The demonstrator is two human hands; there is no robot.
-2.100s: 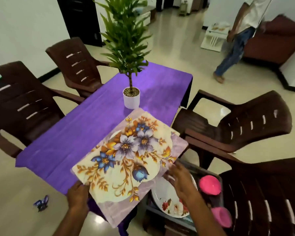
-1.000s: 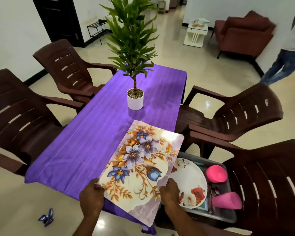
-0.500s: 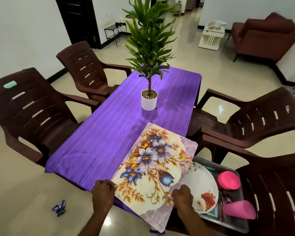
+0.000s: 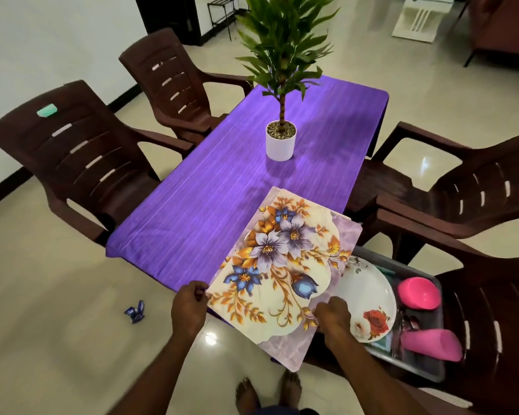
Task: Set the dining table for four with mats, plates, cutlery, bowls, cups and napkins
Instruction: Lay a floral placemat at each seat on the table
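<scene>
I am standing in a home, in its dining area. A desk (image 4: 210, 187) under a purple cloth has brown plastic armchairs (image 4: 81, 151) on both sides and a potted plant (image 4: 280, 136) in the middle. The floor (image 4: 42, 295) is glossy tile, and an upholstered armchair (image 4: 504, 28) stands beyond, beside a small white side table (image 4: 417, 22).

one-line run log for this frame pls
step: laying mats | left hand: grips floral mats | right hand: grips mats | table: potted plant only
</scene>
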